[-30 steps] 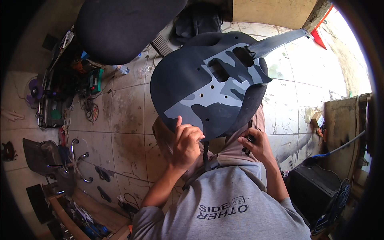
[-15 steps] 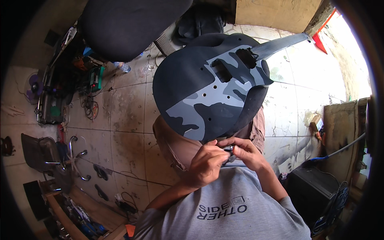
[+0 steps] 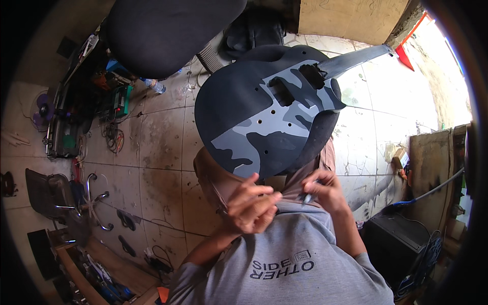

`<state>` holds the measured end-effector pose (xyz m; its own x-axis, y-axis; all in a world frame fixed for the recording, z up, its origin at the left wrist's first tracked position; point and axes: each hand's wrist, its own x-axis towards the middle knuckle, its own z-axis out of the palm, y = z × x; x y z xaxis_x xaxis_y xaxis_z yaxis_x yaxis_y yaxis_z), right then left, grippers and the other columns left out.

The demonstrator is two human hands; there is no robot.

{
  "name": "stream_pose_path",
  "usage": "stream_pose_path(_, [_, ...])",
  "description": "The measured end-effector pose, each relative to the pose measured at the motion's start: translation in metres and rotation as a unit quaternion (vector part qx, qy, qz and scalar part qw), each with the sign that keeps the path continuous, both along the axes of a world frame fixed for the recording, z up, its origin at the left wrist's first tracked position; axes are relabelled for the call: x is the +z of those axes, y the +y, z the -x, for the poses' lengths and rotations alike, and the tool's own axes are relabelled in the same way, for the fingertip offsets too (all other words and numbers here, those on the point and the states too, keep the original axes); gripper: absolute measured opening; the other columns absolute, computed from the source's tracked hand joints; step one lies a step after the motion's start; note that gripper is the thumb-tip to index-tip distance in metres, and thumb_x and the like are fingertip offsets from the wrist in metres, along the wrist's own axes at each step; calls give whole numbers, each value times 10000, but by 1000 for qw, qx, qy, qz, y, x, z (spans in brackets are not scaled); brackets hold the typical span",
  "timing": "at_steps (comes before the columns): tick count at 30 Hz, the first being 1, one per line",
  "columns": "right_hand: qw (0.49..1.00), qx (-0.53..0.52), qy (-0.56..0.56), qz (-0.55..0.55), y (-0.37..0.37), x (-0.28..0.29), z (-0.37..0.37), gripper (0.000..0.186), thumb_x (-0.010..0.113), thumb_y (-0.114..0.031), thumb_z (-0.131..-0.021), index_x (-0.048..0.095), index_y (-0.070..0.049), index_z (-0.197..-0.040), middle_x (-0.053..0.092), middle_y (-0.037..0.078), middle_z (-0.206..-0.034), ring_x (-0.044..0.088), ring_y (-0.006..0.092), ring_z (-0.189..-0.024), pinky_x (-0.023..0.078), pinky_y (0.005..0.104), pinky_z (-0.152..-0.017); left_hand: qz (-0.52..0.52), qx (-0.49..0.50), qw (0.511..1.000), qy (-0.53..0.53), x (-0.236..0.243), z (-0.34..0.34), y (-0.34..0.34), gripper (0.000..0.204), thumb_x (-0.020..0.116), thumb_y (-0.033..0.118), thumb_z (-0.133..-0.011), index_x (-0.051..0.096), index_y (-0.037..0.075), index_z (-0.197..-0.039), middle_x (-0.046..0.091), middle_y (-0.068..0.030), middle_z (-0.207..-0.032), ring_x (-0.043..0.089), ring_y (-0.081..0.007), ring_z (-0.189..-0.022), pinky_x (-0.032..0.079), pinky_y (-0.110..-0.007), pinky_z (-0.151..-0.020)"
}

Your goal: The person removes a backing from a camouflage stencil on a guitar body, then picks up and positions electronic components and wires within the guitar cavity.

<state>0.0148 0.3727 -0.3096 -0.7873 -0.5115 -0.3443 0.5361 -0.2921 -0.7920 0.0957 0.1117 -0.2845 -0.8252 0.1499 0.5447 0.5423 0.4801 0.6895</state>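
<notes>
An unfinished electric guitar (image 3: 229, 96) lies across my thighs, its bare neck pointing to the upper right. Half of its top is plain dark; the other carries a grey and black camouflage pattern, with cut-outs and several drilled holes. Just below the body's near edge is my left hand (image 3: 251, 207), fingers loosely apart and somewhat blurred, with nothing visible in it. My right hand (image 3: 326, 192), near my waist, pinches a small dark object with a pale end (image 3: 308, 197), too small and blurred to name. Neither hand touches the guitar.
A dark padded seat (image 3: 173, 35) looms at the upper left. On the tiled floor are an office chair (image 3: 56, 198), sandals (image 3: 127, 229) and cables. A black box (image 3: 396, 241) stands to the right, beside a wooden cabinet (image 3: 432, 178). A tool-filled wooden tray (image 3: 96, 269) sits lower left.
My hands were together at the guitar's near edge and have moved apart. The left went left and its fingers spread; the right moved right with the small dark object.
</notes>
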Motion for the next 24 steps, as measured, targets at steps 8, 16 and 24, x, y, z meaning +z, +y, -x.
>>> stream_pose_path(8, [977, -104, 102, -157, 33, -14, 23, 539, 593, -406, -1105, 618, -64, -689, 606, 1, -636, 539, 67, -601, 416, 245, -569, 367, 163, 914, -67, 0, 36, -24, 799, 315, 752, -1023, 714, 160, -1381, 492, -123, -1628, 403, -372, -1509, 218, -676, -1244])
stream_pose_path(16, [956, -88, 80, -268, 26, -22, 21, 478, 622, -392, -1094, 619, -91, -723, 598, -18, -663, 503, 46, -636, 402, 241, -633, 344, 101, 933, -43, 5, 36, -32, 629, 480, 664, -1023, 791, 156, -1224, 583, -85, -1547, 440, -359, -1488, 192, -653, -1263])
stream_pose_path(24, [958, -178, 42, -222, 51, -46, 26, 332, 657, -331, -1072, 671, -66, -873, 668, -9, -856, 560, 36, -748, 433, 222, -672, 87, 100, 991, -28, -8, 20, -35, 384, 733, 436, -986, 670, 58, -1013, 686, -185, -1395, 569, -401, -1399, 269, -560, -1267])
